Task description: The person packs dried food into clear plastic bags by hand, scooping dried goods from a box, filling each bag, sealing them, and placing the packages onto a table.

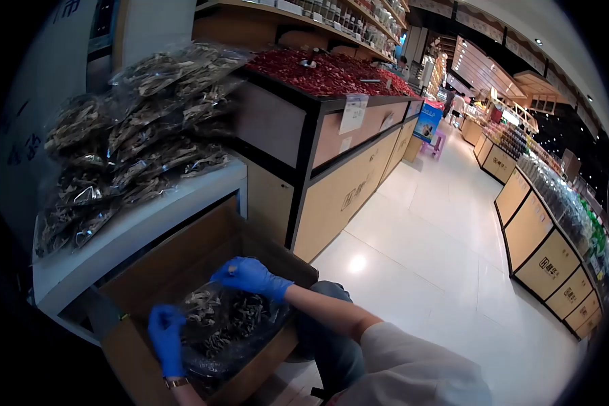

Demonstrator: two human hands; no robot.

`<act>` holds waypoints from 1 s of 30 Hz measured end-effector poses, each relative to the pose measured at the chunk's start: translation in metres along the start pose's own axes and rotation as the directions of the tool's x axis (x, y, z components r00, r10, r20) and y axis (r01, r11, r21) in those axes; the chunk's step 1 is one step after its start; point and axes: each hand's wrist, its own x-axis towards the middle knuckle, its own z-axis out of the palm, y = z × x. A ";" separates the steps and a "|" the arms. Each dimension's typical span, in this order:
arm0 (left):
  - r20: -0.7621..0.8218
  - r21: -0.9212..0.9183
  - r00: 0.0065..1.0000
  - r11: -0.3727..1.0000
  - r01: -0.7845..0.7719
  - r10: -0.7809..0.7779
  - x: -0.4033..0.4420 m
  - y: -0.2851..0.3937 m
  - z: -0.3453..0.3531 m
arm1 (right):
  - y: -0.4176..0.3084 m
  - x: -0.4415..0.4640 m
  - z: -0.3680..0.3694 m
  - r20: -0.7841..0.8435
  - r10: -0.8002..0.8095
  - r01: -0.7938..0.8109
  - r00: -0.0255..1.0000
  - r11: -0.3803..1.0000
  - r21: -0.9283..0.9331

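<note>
My left hand (pixel 166 338), in a blue glove, is at the left side of an open cardboard box (pixel 176 260), its fingers curled together. My right hand (pixel 252 277), also gloved in blue, is over the box with its fingers closed at the upper edge of a clear plastic bag (pixel 203 304). Dark, dried, curled pieces (pixel 240 318) show inside the bag, down in the box. The left fingertips are near the bag's other side; what they pinch is too small to make out.
Filled clear bags (pixel 142 135) are piled on a white stand (pixel 210 186) at the left. Behind is a wooden counter (pixel 352 176) heaped with red dried goods (pixel 325 71). More display counters (pixel 548 250) line the right. People (pixel 457 107) are far down the aisle.
</note>
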 end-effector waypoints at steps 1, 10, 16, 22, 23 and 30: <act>0.026 0.106 0.999 0.994 0.035 -0.038 0.000 0.004 -0.006 | 0.004 0.005 0.010 -0.082 -0.030 0.034 0.996 0.999 0.040; 0.412 0.646 0.881 0.608 -0.462 0.232 -0.028 -0.011 0.013 | 0.036 -0.027 0.077 0.050 -0.223 0.227 0.974 0.965 -0.134; 0.403 0.788 0.866 0.593 -0.164 -0.297 -0.036 -0.036 0.023 | 0.015 -0.046 0.061 0.204 -0.235 0.266 0.950 0.954 -0.139; 0.472 0.820 0.847 0.475 -0.319 -0.246 -0.052 -0.025 0.041 | 0.020 -0.049 0.091 0.371 -0.248 0.364 0.895 0.887 -0.284; 0.467 0.727 0.881 0.598 -0.339 -0.069 -0.057 -0.016 0.051 | 0.024 -0.051 0.099 0.370 -0.245 0.359 0.896 0.890 -0.280; 0.421 0.852 0.862 0.449 -0.269 -0.283 -0.051 -0.024 0.064 | 0.022 -0.052 0.087 0.278 -0.275 0.345 0.920 0.905 -0.247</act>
